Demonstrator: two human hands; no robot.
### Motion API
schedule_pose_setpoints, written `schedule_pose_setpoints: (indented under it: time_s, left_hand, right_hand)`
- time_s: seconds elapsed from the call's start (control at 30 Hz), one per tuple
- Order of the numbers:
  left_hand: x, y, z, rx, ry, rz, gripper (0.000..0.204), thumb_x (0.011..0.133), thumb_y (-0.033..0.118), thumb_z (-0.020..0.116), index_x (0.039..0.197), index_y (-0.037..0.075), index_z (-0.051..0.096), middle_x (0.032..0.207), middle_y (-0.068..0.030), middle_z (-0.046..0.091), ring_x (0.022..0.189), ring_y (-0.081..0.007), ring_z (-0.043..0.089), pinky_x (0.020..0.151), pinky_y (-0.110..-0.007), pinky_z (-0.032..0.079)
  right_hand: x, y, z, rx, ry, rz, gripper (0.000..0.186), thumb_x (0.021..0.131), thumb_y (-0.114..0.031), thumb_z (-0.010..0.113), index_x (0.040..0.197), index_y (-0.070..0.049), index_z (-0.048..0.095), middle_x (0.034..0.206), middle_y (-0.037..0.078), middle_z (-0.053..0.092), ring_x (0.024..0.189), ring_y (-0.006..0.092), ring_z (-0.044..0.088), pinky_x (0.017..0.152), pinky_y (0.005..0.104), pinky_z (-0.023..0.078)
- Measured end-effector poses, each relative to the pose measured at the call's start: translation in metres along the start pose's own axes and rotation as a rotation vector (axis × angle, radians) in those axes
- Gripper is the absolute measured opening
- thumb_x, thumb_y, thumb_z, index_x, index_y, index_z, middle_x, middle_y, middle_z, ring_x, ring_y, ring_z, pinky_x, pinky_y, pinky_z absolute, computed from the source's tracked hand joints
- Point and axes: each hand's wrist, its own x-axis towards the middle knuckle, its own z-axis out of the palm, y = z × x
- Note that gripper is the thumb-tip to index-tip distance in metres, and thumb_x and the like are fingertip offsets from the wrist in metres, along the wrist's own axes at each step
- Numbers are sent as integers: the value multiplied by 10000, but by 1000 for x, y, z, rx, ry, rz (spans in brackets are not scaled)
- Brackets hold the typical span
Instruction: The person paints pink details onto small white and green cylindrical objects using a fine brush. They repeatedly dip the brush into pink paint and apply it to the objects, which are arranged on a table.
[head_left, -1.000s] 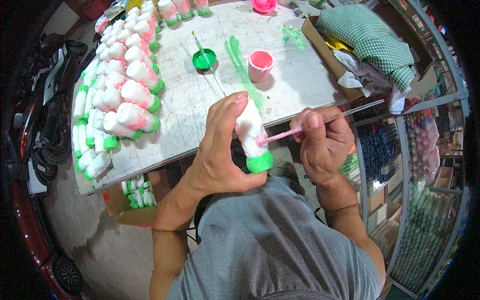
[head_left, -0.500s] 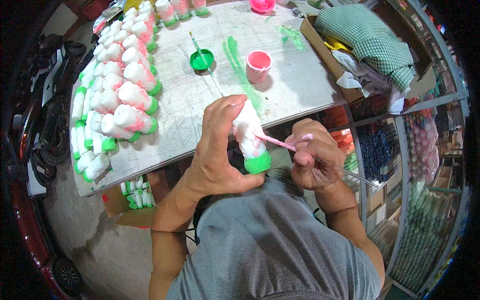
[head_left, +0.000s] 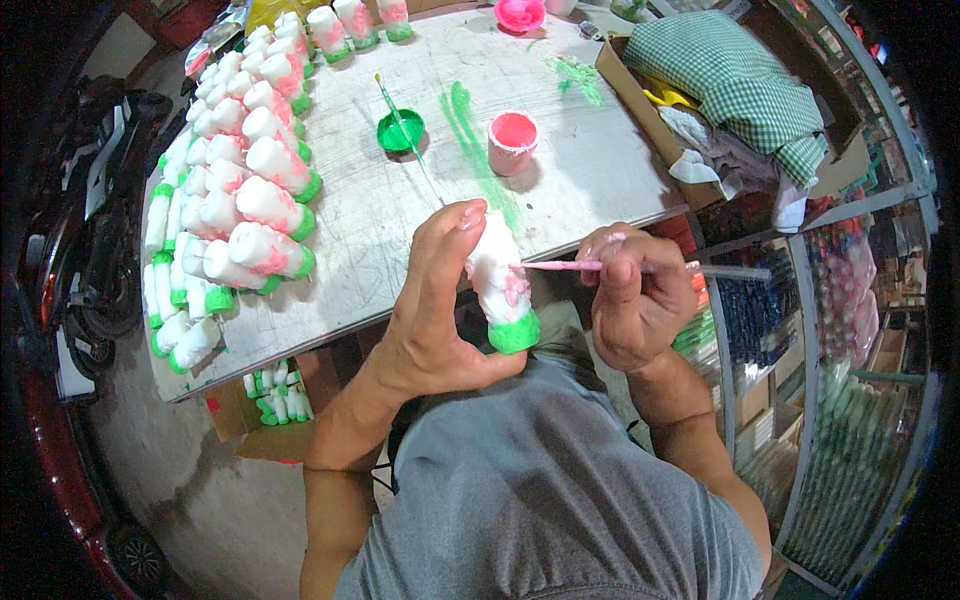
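Between the thumb and fingers of my left hand (head_left: 425,305) is a white figurine (head_left: 497,280) with a green base and pink patches on its side. It tilts, its green end toward me. My right hand (head_left: 640,300) pinches a thin paintbrush (head_left: 565,266) coated in pink; the tip touches the figurine's side. Ahead on the table stands a small tub of pink paint (head_left: 513,142). Left of it is a green paint dish (head_left: 401,131) with another brush (head_left: 392,100) lying across it. Many similar white, pink and green figurines (head_left: 268,205) crowd the table's left side.
The white table (head_left: 350,230) has green smears. A cardboard box (head_left: 645,110) with checked cloth (head_left: 725,75) sits at its right. Below the left edge, an open carton (head_left: 240,420) holds more figurines. Glass-fronted shelves (head_left: 770,340) stand at my right; a pink dish (head_left: 520,14) lies at the back.
My right hand has risen slightly and turned, so the brush now lies nearly level against the figurine. More pink shows on its side. The left hand keeps its hold, slightly lower.
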Motion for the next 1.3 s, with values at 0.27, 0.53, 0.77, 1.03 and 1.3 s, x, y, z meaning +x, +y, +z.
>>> schedule_pose_setpoints:
  time_s: [0.27, 0.53, 0.77, 1.03, 1.3]
  left_hand:
    - [-1, -5, -2, -57, 7, -21, 1137, 516, 106, 871, 1498, 25, 304, 1401, -279, 472, 1273, -455, 492, 1081, -520, 405]
    - [-3, -14, -1, -2, 12, -66, 1155, 569, 127, 908, 1521, 25, 262, 1426, -276, 484, 1319, -400, 509, 1084, -461, 434]
    - [-9, -26, 3, -33, 69, -73, 1176, 551, 176, 918, 1516, 13, 267, 1413, -277, 497, 1298, -394, 531, 1093, -455, 427]
    - [-5, -32, 5, -3, 82, -35, 1187, 542, 199, 920, 1508, -17, 266, 1400, -274, 506, 1290, -387, 541, 1097, -448, 422]
    - [-6, -31, 4, -15, 69, -73, 1170, 544, 197, 913, 1500, -21, 274, 1399, -274, 500, 1297, -385, 531, 1107, -448, 409]
  right_hand:
    - [13, -4, -9, 13, -5, -128, 89, 986, -64, 615, 971, 20, 591, 834, 136, 678, 711, 218, 655, 655, 343, 550]
    - [101, 33, 4, -572, -129, -80, 131, 868, -142, 774, 855, -30, 708, 891, 99, 644, 803, 213, 630, 678, 326, 497]
    - [120, 66, 3, -798, -410, -63, 198, 831, -224, 788, 834, -33, 736, 847, 124, 614, 848, 299, 583, 752, 406, 458]
    - [107, 43, -19, -610, -282, 19, 169, 832, -185, 804, 861, -32, 736, 837, 89, 616, 851, 224, 588, 750, 338, 464]
    - [102, 37, -33, -566, -124, -58, 170, 848, -158, 804, 870, -6, 732, 824, 83, 633, 866, 199, 572, 761, 315, 460]
